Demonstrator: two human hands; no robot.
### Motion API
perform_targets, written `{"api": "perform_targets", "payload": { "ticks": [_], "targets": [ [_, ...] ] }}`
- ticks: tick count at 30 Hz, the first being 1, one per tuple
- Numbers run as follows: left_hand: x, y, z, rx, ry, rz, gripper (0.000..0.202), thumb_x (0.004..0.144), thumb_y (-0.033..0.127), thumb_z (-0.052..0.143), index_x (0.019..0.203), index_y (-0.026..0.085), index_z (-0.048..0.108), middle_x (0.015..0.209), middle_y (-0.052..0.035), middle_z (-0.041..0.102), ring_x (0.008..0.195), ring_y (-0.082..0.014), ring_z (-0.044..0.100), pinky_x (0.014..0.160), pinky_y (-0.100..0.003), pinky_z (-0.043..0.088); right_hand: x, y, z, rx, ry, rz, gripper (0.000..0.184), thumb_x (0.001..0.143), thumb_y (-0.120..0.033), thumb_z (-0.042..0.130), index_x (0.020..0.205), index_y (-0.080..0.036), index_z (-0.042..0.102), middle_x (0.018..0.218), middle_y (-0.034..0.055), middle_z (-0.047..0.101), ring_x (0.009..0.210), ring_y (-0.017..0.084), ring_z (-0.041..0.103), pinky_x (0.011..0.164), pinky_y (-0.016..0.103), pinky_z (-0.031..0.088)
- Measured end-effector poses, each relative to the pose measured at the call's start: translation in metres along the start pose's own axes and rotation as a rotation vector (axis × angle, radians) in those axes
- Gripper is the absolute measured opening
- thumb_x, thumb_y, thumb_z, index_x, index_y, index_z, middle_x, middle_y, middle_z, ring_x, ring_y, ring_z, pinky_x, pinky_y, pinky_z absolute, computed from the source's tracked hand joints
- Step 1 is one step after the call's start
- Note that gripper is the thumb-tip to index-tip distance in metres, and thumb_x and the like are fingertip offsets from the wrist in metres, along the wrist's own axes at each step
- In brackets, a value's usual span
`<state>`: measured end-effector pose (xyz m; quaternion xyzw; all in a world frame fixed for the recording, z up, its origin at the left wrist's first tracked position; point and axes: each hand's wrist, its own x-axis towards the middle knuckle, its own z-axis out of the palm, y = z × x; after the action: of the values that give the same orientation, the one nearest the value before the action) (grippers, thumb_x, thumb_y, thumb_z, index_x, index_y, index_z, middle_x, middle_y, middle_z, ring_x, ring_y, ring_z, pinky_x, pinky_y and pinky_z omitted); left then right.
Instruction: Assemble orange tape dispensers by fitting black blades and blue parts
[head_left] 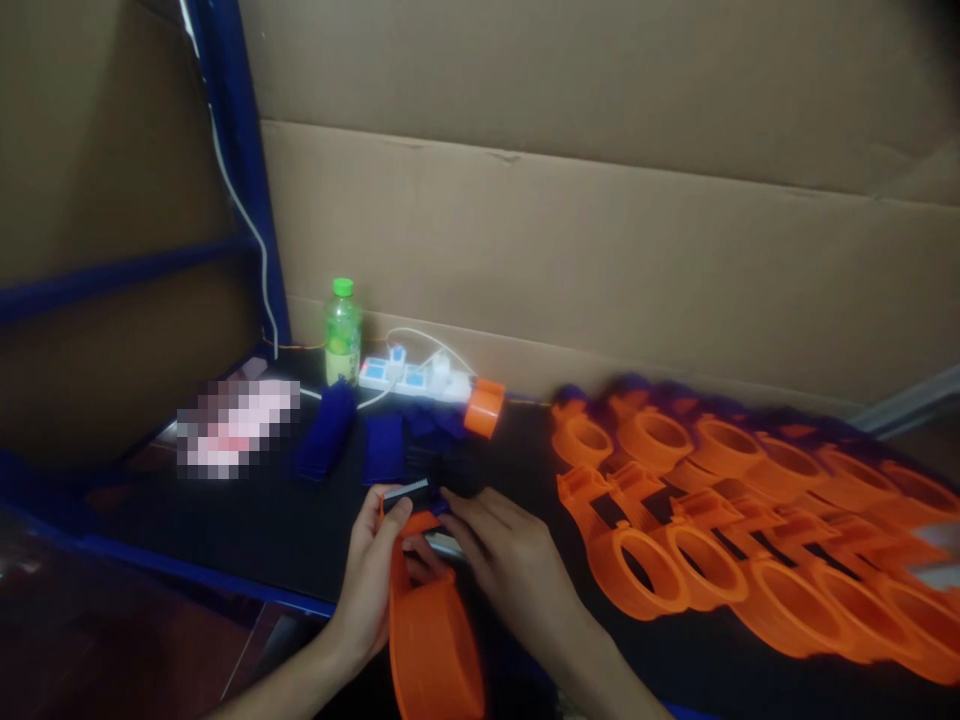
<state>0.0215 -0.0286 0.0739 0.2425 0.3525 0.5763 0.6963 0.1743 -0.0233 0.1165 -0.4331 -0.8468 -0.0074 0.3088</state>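
Note:
My left hand point(373, 578) is wrapped round the top of an orange plastic ring part point(431, 640) that stands on edge near the table's front. My right hand point(504, 556) has its fingers closed on a small dark blue piece point(424, 492) with a pale ridged edge, pressed at the top of the orange part. Both hands meet there, over the black table point(247, 520).
Rows of several orange ring parts point(750, 510) cover the right of the table. Dark blue pieces point(327, 430) lie behind the hands, with a lone orange cap point(484, 406), a white power strip point(405, 378) and a green-capped bottle point(342, 334). Cardboard walls stand behind.

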Motion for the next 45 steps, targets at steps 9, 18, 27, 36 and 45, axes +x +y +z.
{"api": "perform_targets", "payload": {
  "ticks": [9,18,27,36,45],
  "targets": [
    [0.000,0.003,-0.001,-0.046,-0.013,-0.049,0.028,0.086,0.038,0.066,0.105,0.023,0.054,0.057,0.0029,0.064,0.044,-0.0132,0.061,0.045,-0.020,0.048,-0.007,0.000,0.006,-0.115,0.000,-0.091,0.028,0.101,-0.023,0.048,0.119,-0.012,0.066,0.082,0.0065,0.064,0.069,0.012,0.059,0.058,0.023,0.050],
    [-0.001,0.000,-0.003,-0.090,-0.053,-0.062,0.035,0.083,0.034,0.069,0.114,0.023,0.056,0.060,0.0023,0.064,0.047,-0.0125,0.062,0.046,-0.019,0.047,-0.004,-0.004,-0.005,-0.144,-0.017,-0.153,0.027,0.101,-0.020,0.047,0.118,-0.009,0.065,0.083,0.0074,0.064,0.075,0.014,0.062,0.064,0.027,0.054],
    [-0.002,-0.003,-0.005,0.008,-0.109,0.000,0.033,0.077,0.025,0.072,0.107,0.022,0.058,0.062,0.0033,0.064,0.047,-0.0131,0.063,0.050,-0.021,0.051,-0.009,-0.005,-0.009,-0.174,-0.017,-0.186,0.027,0.100,-0.020,0.049,0.119,-0.010,0.066,0.090,0.0092,0.066,0.083,0.016,0.065,0.067,0.027,0.056],
    [-0.004,-0.003,-0.009,-0.075,-0.188,-0.073,0.029,0.086,0.034,0.060,0.112,0.022,0.058,0.057,-0.0007,0.066,0.044,-0.0163,0.063,0.045,-0.024,0.050,-0.011,-0.008,-0.012,-0.116,-0.085,-0.177,0.028,0.097,-0.013,0.051,0.122,-0.013,0.065,0.093,0.0093,0.066,0.085,0.016,0.064,0.066,0.026,0.056],
    [-0.006,0.008,-0.002,-0.227,-0.071,-0.105,0.028,0.083,0.033,0.071,0.107,0.022,0.063,0.070,0.0016,0.069,0.050,-0.0115,0.064,0.052,-0.020,0.051,-0.007,-0.010,0.004,-0.025,0.013,-0.138,0.028,0.099,-0.019,0.049,0.123,-0.014,0.063,0.083,0.0074,0.062,0.073,0.013,0.059,0.057,0.021,0.049]
  ]
}}
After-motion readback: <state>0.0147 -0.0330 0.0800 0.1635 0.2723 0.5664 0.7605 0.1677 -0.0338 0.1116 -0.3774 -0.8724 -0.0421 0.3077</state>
